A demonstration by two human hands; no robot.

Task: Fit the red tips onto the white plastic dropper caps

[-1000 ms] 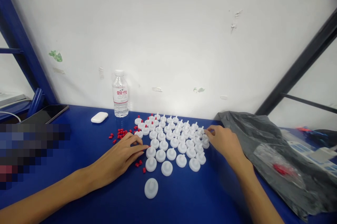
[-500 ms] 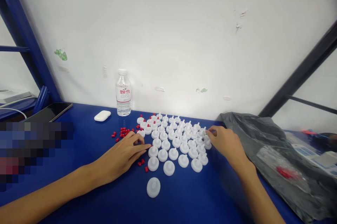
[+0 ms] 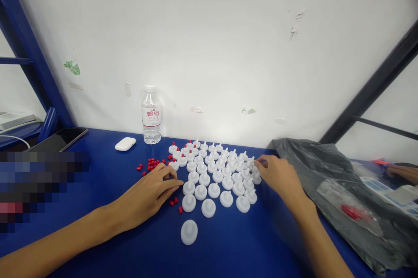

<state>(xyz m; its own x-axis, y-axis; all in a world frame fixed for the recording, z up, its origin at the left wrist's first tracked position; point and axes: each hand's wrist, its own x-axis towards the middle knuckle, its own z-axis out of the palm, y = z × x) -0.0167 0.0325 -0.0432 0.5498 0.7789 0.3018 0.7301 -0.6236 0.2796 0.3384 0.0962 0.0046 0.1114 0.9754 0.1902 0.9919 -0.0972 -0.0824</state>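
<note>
Many white round caps with thin upright spouts (image 3: 214,190) stand grouped on the blue tabletop (image 3: 228,247). Some at the back left carry small red tips (image 3: 182,155). My left hand (image 3: 156,187) rests at the group's left edge, fingers bent and slightly apart, holding nothing visible; its fingertips are close to a white cap (image 3: 189,188). Loose red tips (image 3: 152,164) lie beyond that hand, and several more lie just right of it. At the right edge, my right hand (image 3: 277,173) has its fingers curled together against the outermost caps; what lies between the fingertips is hidden.
A water bottle (image 3: 151,116) and a white earbud case (image 3: 125,144) stand at the back left, near a dark phone (image 3: 60,139). On the right lies a grey plastic bag (image 3: 303,160), with a clear bag of red pieces (image 3: 351,210) on it. One white cap (image 3: 189,232) sits apart in front.
The view has shifted slightly. My left hand has drawn back a little from the nearest caps. At the far right edge, another person's hand has come into view. The caps look unchanged.
</note>
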